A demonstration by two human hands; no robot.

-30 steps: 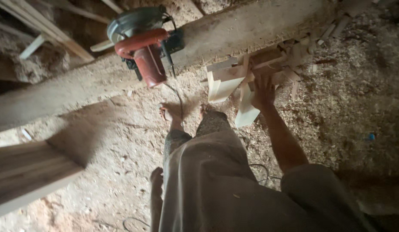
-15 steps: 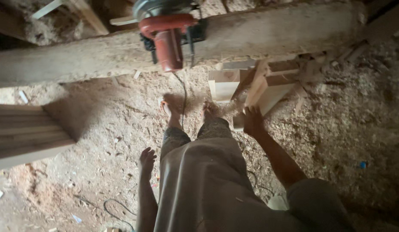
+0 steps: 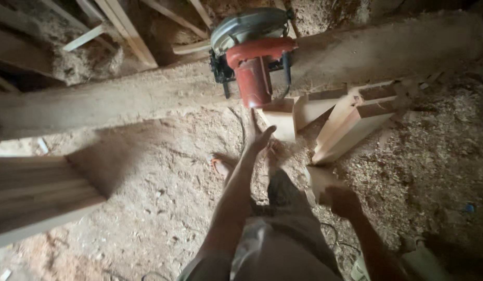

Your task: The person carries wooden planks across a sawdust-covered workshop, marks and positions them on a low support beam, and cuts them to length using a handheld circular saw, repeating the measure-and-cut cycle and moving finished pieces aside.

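Note:
A circular saw with a red motor body and grey blade guard rests on a long sawdust-covered timber beam. My left hand stretches out just below the saw's red body, fingers apart, holding nothing. My right hand is lower right and blurred, closed around a pale wooden block. Several cut pale wood pieces lean against the beam to the right of the saw. My bare feet stand on the sawdust floor under my left arm.
A stack of planks juts in from the left edge. Thin slats lie behind the beam at top left. The saw's dark cord hangs down to the floor. Sawdust and shavings cover the ground.
My left arm has swung up from my side toward the saw. My right hand has pulled back from the leaning wood pieces with a pale block in it.

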